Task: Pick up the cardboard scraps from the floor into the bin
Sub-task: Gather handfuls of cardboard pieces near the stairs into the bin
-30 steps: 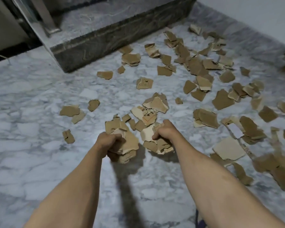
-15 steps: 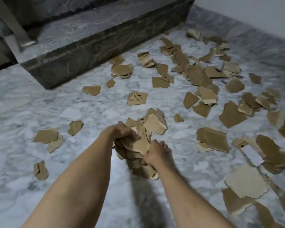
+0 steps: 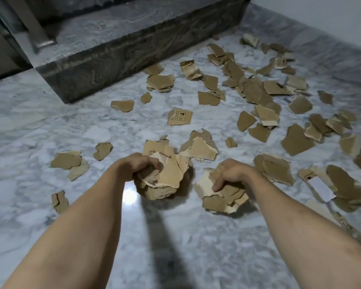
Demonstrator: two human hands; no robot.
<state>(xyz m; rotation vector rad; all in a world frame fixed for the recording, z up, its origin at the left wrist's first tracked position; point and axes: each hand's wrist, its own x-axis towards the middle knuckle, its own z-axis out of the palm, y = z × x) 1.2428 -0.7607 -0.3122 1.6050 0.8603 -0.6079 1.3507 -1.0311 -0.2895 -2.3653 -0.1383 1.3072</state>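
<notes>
Hands now apart, left hand (image 3: 141, 166) grip, right hand (image 3: 230, 174) grip clutching ragged cardboard scraps (image 3: 171, 176)

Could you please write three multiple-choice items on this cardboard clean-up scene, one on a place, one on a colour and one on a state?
1. Where does the printed scrap with box symbols lie?
A. On the floor beyond both hands
B. On top of the dark stone step
C. Under the right forearm

2. What colour is the floor?
A. Plain black
B. White and grey marble
C. Red tile

3. What is the left hand doing?
A. Lying flat and open on the floor
B. Gripping a bundle of cardboard scraps
C. Pointing at the wall

Answers: 1 A, it lies flat on the marble, farther from the camera than the hands. 2 B, pale veined marble shows all round the scraps. 3 B, its fingers curl round a bundle of cardboard scraps, as the right hand does with its own bundle.
</notes>
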